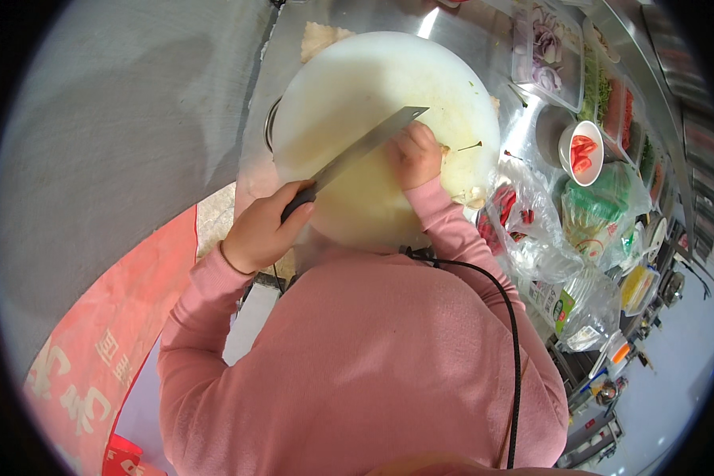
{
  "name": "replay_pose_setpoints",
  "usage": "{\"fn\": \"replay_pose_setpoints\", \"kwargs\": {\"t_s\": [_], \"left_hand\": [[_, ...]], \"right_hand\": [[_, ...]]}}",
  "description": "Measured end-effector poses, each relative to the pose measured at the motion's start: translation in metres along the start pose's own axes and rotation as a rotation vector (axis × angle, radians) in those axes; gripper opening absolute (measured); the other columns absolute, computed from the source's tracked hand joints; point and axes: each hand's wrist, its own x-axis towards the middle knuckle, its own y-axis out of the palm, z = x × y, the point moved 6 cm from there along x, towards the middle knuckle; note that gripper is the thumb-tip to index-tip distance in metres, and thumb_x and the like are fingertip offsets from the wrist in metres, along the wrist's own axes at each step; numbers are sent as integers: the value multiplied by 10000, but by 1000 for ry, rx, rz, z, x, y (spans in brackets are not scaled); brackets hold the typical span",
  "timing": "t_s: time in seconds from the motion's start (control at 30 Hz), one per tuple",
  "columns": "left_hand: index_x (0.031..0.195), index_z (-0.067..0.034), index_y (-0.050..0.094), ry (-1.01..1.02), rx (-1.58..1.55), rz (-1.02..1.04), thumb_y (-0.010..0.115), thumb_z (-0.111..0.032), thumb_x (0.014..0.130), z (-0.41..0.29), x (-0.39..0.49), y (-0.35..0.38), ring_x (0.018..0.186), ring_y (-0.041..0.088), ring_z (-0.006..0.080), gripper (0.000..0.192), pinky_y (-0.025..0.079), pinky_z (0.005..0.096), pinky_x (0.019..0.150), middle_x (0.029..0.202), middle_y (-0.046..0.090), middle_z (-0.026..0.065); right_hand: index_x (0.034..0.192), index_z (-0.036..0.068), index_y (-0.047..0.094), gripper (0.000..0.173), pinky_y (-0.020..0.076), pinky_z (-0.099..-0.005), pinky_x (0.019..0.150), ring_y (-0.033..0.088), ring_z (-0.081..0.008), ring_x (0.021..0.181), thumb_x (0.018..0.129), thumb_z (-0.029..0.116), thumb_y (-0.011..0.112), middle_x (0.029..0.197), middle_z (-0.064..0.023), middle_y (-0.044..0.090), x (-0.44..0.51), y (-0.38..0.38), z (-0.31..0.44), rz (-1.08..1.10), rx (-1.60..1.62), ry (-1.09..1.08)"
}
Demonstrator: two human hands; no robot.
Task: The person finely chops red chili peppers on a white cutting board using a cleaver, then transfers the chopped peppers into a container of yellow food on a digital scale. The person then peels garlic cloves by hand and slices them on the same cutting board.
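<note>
My left hand [260, 229] is wrapped around the dark handle of a large knife with a broad metal blade [360, 146]. The blade slants up and right over a round white cutting board [345, 77], its far end beside the fingers of my right hand [417, 156]. That hand rests on the board with curled fingers; whether something is under them is hidden. A small pale brown piece [445, 151], perhaps garlic, lies against its outer side. Further right on the board is a thin green stem [471, 146]. Pale garlic-like pieces [473, 196] lie by the board's lower right edge.
Right of the board stand a white bowl [566, 149] of cut tomato, a clear container [519, 59] of sliced red onion, and several more food containers. Clear plastic bags [535, 253], one with red peppers, lie near my right forearm. A grey wall [125, 107] rises at left.
</note>
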Motion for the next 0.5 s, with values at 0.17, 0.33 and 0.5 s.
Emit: {"fn": "replay_pose_setpoints", "kwargs": {"t_s": [0.17, 0.33, 0.5], "left_hand": [[1229, -1, 481, -37, -26, 121, 483, -258, 975, 4, 6, 1, 768, 627, 319, 362, 466, 369, 704, 860, 628, 185], [1212, -8, 469, -7, -79, 143, 474, -247, 980, 12, 23, 9, 773, 620, 322, 333, 461, 372, 704, 867, 623, 181], [1301, -8, 441, -129, -157, 182, 442, -252, 1008, 26, 39, 22, 938, 601, 245, 381, 442, 322, 846, 1036, 627, 164]], "right_hand": [[823, 32, 689, 172, 525, -359, 716, 623, -281, 850, 659, -20, 692, 900, -91, 638, 1, 0, -1, -13, 15, 6], [825, 48, 703, 168, 537, -339, 722, 637, -255, 858, 667, -8, 713, 903, -78, 656, 3, 0, -1, -16, 25, 15], [831, 56, 704, 179, 536, -339, 716, 638, -256, 859, 666, -13, 716, 908, -75, 656, 3, 0, -1, -4, 15, 17]]}}
